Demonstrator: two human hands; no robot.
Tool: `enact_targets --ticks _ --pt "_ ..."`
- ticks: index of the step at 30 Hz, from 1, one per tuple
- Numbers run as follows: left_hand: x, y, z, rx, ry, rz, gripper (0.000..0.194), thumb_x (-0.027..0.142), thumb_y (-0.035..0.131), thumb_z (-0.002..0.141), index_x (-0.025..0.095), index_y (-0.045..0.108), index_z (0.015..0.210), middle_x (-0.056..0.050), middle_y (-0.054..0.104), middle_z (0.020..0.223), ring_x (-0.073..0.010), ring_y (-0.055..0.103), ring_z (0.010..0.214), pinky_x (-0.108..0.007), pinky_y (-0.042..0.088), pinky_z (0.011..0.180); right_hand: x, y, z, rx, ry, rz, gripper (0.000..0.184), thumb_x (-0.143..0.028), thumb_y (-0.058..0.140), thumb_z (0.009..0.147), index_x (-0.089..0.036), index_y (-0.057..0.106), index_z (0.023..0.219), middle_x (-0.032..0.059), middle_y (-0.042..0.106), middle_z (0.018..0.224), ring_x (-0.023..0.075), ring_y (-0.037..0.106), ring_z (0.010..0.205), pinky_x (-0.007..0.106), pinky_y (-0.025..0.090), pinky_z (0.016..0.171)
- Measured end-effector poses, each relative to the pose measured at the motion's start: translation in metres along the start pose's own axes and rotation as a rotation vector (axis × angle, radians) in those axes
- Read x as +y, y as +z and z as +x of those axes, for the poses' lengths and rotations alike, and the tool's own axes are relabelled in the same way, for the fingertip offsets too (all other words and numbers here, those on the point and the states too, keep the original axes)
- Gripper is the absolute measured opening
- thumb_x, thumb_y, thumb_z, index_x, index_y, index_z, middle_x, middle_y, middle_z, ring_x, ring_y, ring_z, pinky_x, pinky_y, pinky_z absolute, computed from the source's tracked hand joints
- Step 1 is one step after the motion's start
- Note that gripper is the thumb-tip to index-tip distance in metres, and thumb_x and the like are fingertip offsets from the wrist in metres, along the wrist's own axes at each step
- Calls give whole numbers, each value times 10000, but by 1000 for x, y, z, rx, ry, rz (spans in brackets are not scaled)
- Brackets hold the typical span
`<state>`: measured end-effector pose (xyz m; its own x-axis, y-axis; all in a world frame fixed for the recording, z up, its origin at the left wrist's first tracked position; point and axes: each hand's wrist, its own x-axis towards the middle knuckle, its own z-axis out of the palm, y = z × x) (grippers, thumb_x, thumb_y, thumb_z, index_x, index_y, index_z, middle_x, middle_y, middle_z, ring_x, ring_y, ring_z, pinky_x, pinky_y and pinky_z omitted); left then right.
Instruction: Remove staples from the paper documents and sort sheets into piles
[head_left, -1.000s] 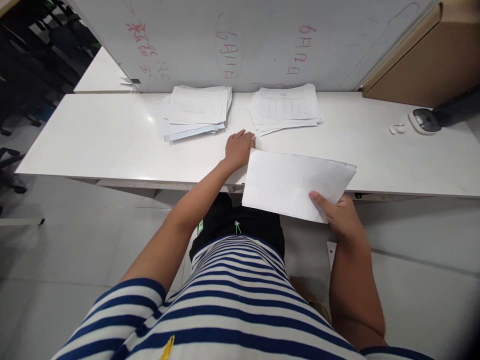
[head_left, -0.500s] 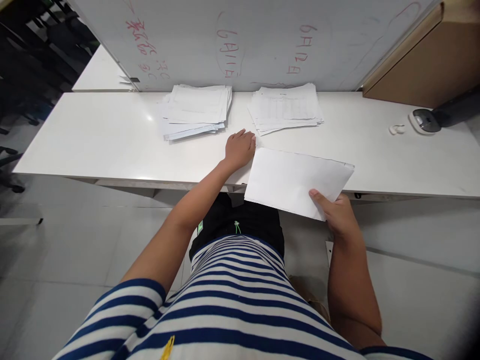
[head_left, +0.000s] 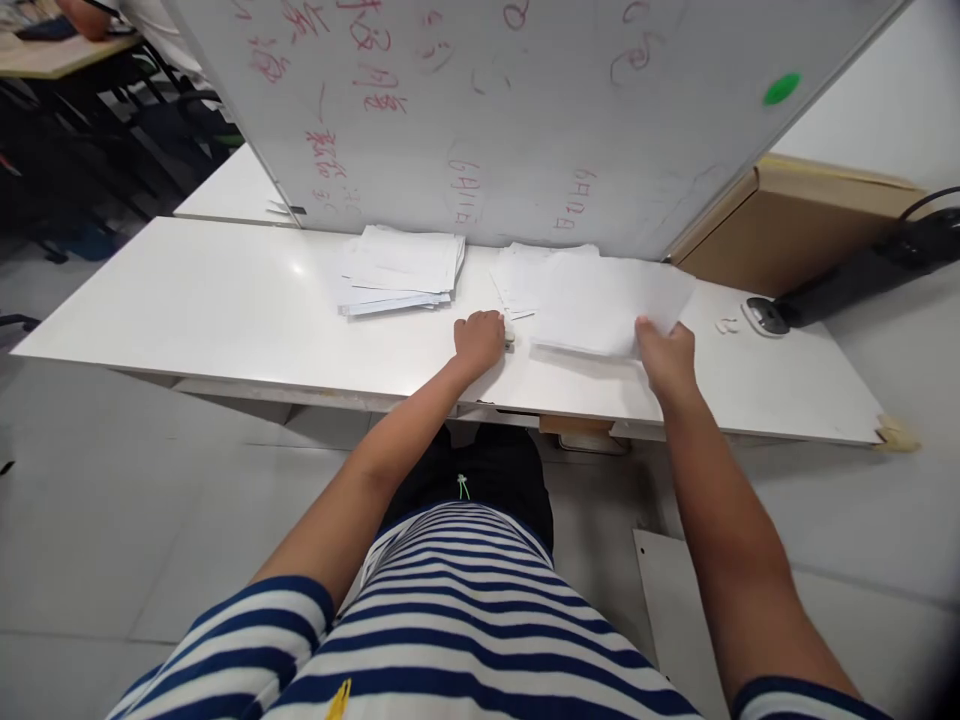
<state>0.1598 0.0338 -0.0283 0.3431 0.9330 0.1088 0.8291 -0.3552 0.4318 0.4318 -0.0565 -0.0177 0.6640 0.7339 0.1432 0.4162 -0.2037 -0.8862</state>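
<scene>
My left hand [head_left: 480, 338] rests on the white table, its fingers curled over a small pale object that looks like a stapler [head_left: 510, 342]; most of it is hidden under the hand. In my right hand [head_left: 666, 358] are several white paper sheets [head_left: 600, 300], pinched at their right side with the thumb on top. These sheets hang over the right paper stack [head_left: 517, 275] and cover much of it. The left paper stack [head_left: 409, 262] lies beyond my left hand, its sheets slightly fanned.
A whiteboard [head_left: 525, 130] with red writing stands along the back of the table [head_left: 225, 310]. To the right are a cardboard box [head_left: 810, 215], a dark-topped white device [head_left: 766, 316] and small white pieces [head_left: 726, 326]. At far left, part of a person [head_left: 161, 35] shows.
My right hand has carried the sheets away from my left hand, forward over the right stack. The pale object now shows beside my left hand. The view has tilted up.
</scene>
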Motion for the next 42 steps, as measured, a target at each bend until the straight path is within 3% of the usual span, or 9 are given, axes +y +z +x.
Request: enact_targets --ticks 7,11,14,17,20,26,31,38,42 --pt "-20 -19 -14 191 -49 -394 584 431 37 1029 207 491 1320 -81 578 1371 -158 536 1262 -299 458 983 -45 76 87 -170 6 -160 334 -276 574 824 -98 671 1089 149 688 1080 270 657 1030 372 515 911" --pt "-63 -32 -29 193 -129 -270 537 405 115 1031 200 523 1314 -86 576 1375 -187 487 1318 -356 395 1076 -50 109 101 -223 3 -336 352 -231 578 807 -56 658 1102 212 660 1133 313 618 1093 441 465 976" --pt "-93 -36 -38 184 -180 -115 466 374 200 1024 229 520 1331 -68 533 1426 -224 339 1429 -458 270 1156 -49 123 98 -163 -24 -477 554 -233 606 787 -64 521 1308 258 561 1294 379 515 1222 563 372 1034" --pt "-106 -35 -40 192 -183 -90 455 360 209 1022 242 504 1348 -57 508 1450 -210 297 1450 -458 244 1166 -46 127 82 20 -119 -555 825 -280 607 804 -116 204 1505 261 254 1541 395 290 1400 626 263 1086" --pt "-107 -34 -36 216 -158 -99 455 349 203 1021 235 550 1291 -59 561 1392 -204 370 1405 -429 267 1155 -36 126 56 61 -269 -599 854 -332 538 850 -125 65 1529 224 42 1605 354 76 1478 626 145 1133" --pt "-106 -35 -39 227 -120 -120 408 316 257 1005 221 586 1227 -66 582 1363 -201 426 1354 -415 295 1144 -6 115 1 -140 -387 -625 811 -353 501 835 -142 118 1518 195 85 1604 342 46 1485 600 143 1140" --pt "-101 -47 -38 218 54 -122 427 336 236 1014 221 573 1251 -74 567 1373 -176 449 1335 -354 350 1116 -2 116 -12 -148 -432 -713 722 -360 434 876 -134 176 1512 189 102 1608 343 39 1487 597 142 1138" --pt "-110 -57 34 112 22 108 502 418 435 955 199 440 1407 -118 396 1522 -250 327 1414 -380 322 1102 -6 121 -13 -95 -410 -798 651 -369 379 919 -138 221 1507 189 143 1601 346 82 1478 594 185 1125" --pt "-117 -52 53 10 19 237 414 398 484 925 200 547 1284 -135 510 1423 -304 418 1323 -433 344 1032 -5 122 -14 -71 -411 -774 621 -345 375 923 -135 256 1495 197 201 1583 343 115 1469 587 204 1118"
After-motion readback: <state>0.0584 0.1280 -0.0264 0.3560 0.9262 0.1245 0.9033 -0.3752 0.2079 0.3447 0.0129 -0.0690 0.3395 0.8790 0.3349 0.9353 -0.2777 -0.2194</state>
